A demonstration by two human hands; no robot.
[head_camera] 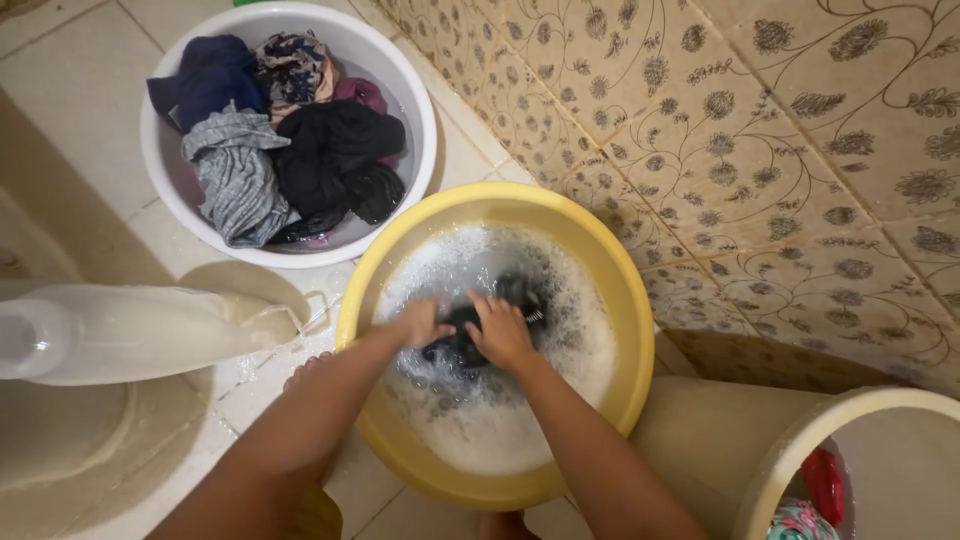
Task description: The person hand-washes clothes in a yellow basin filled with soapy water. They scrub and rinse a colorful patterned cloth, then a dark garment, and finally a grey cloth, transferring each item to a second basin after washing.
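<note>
While both hands work in the middle of the frame, the left hand (425,322) and the right hand (503,332) close together on a dark garment (462,338) lying half under suds in the yellow basin (640,330). Each grip is curled shut on the cloth, fingers pressed into it; the fingertips themselves are hidden by foam and fabric. The garment sits at the basin's centre, touching both hands, with soapy water (480,430) all round it.

At upper left of the frame stands a white basin (425,120) holding wrung clothes: a grey piece (238,175), a black piece (335,165), a dark blue piece (205,75) and a patterned piece (292,65). Its rim lies just beside the yellow basin's rim. A pale plastic vessel (120,335) fills the left edge, and a cream bucket (790,450) occupies the lower right, with red and patterned cloth inside. Wet floor tiles (90,90) and a flower-patterned tiled wall (780,150) frame the scene.

Risks, as judged from this view: suds stand close to the near rim, so vigorous rubbing could slop water onto the already wet floor, where a bare foot (305,372) rests and could slip. Foam splashed toward the white basin could soil the clothes in it.
</note>
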